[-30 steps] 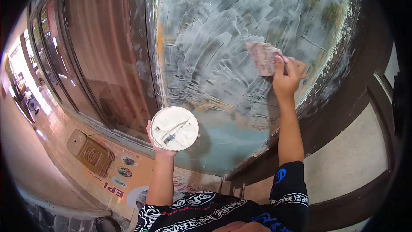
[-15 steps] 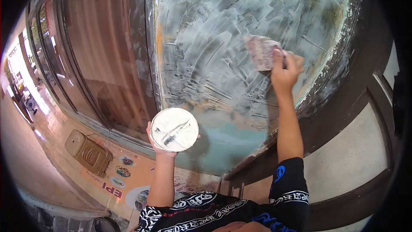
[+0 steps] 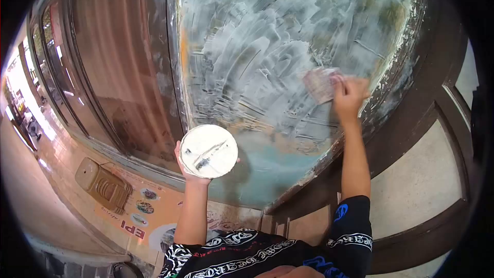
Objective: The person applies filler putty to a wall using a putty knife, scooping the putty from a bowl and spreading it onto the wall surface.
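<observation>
My left hand (image 3: pixel 184 167) is wrapped round a round container of white paste (image 3: pixel 211 149), its top facing me and marked by a groove and a dark smudge. My right hand (image 3: pixel 350 92) grips a flat, stained scraper (image 3: pixel 320 85) between thumb and fingers, somewhat blurred. The scraper lies against or very near a wall panel (image 3: pixel 247 51) covered in streaky white and grey smears over blue-green paint. Plain blue-green paint shows along the panel's lower part, with orange-brown patches above it.
Left of the panel stands a dark-framed glass pane (image 3: pixel 118 62) with a curtain behind it. A brown plastic stool (image 3: pixel 103 185) and a printed orange banner (image 3: pixel 159 198) lie at lower left. Dark wooden framework (image 3: pixel 411 144) runs down the right side.
My right hand and the scraper have moved down and slightly right across the panel. My left hand still holds the container in nearly the same place. The view has shifted slightly.
</observation>
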`<state>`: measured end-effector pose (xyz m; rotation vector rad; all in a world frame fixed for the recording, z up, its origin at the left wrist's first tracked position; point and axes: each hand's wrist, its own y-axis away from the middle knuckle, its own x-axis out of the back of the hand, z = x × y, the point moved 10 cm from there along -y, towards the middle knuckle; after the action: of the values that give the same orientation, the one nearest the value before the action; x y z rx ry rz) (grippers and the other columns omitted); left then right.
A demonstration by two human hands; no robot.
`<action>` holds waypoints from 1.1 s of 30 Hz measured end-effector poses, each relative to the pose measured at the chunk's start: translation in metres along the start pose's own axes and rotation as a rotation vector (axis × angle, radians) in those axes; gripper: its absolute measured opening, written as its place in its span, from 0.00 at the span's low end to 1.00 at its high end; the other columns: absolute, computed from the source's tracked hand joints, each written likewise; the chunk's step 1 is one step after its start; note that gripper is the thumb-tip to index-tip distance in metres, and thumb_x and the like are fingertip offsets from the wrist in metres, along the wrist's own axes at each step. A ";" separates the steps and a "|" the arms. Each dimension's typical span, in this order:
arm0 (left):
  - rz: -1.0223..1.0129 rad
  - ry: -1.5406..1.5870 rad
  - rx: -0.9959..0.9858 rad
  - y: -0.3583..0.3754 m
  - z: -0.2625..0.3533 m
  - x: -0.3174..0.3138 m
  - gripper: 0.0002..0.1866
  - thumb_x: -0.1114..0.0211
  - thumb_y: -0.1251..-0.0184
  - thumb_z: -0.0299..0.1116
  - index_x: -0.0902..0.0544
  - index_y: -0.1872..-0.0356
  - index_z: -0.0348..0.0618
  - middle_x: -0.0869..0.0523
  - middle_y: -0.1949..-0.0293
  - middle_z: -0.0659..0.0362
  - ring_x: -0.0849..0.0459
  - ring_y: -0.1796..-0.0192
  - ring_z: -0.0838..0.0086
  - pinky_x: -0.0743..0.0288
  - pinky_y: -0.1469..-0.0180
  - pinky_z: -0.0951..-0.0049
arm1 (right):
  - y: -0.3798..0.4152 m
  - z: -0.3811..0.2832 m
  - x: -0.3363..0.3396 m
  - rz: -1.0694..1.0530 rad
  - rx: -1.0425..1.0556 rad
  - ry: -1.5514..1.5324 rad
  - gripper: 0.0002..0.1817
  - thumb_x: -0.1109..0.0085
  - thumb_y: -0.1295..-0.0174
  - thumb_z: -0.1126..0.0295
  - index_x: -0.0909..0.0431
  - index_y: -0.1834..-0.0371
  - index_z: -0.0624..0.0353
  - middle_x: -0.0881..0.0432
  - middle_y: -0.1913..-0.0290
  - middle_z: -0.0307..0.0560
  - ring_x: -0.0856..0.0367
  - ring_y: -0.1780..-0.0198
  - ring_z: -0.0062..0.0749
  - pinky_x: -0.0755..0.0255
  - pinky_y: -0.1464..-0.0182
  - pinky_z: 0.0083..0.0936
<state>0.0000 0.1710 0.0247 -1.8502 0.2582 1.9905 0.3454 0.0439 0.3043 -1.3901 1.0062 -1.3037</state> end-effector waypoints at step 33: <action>-0.102 -0.004 0.062 -0.005 -0.017 -0.008 0.41 0.49 0.30 0.69 0.26 0.28 0.47 0.26 0.28 0.46 0.26 0.32 0.35 0.35 0.38 0.16 | 0.035 0.015 0.025 0.090 -0.152 -0.014 0.03 0.33 0.36 0.73 0.13 0.61 0.58 0.14 0.61 0.43 0.21 0.56 0.44 0.29 0.48 0.37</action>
<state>0.0175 0.1674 0.0312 -1.7849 0.2174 1.8959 0.3639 0.0131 0.2754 -1.4484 1.1651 -1.1692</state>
